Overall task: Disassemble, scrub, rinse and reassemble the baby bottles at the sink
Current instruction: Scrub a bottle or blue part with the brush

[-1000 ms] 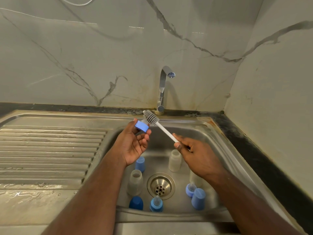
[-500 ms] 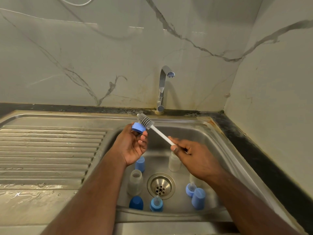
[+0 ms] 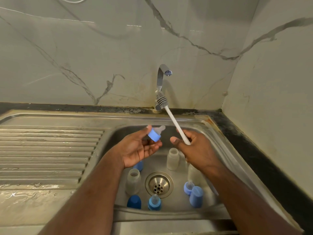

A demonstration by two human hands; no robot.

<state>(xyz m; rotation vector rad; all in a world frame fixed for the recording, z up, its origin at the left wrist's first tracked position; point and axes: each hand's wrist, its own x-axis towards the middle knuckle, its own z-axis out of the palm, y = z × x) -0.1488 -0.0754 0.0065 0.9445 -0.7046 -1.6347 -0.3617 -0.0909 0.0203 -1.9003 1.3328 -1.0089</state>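
Note:
My left hand holds a blue collar with its clear nipple at the fingertips, above the sink basin. My right hand grips the white handle of a bottle brush, whose grey bristle head points up in front of the tap. On the basin floor stand two clear bottles, a third bottle partly hidden under my right wrist, blue caps and two collars with nipples.
The round drain lies in the middle of the basin. A ribbed, wet drainboard stretches to the left. Marble walls close in behind and on the right, with a dark counter strip along the right side.
The brush has lifted away from the collar and swung up and right toward the tap. My left hand has turned the collar so the nipple shows.

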